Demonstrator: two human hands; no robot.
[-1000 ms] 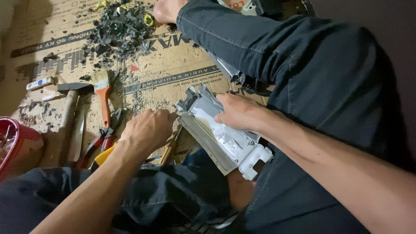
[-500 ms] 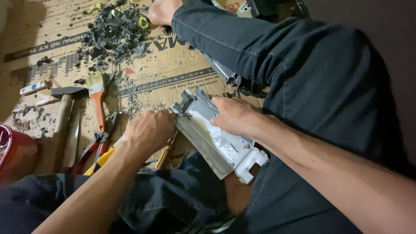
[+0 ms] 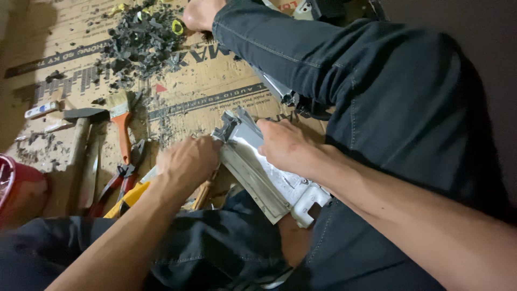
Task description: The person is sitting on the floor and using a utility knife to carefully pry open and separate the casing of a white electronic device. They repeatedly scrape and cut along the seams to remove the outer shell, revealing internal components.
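A grey metal and plastic part, long and flat with a white plastic end, rests tilted against my legs over the cardboard. My right hand grips its upper section from the right. My left hand is closed against its left edge near the dark top bracket; whatever it may hold is hidden under the fingers. My dark trouser leg stretches across the upper right.
A heap of dark broken plastic scraps lies at the top. A hammer, an orange-handled brush, red-handled pliers and a yellow tool lie left. A red container sits at the left edge.
My left hand has slid right and closed in against the part's left edge. My right hand keeps its grip, and the part has barely shifted.
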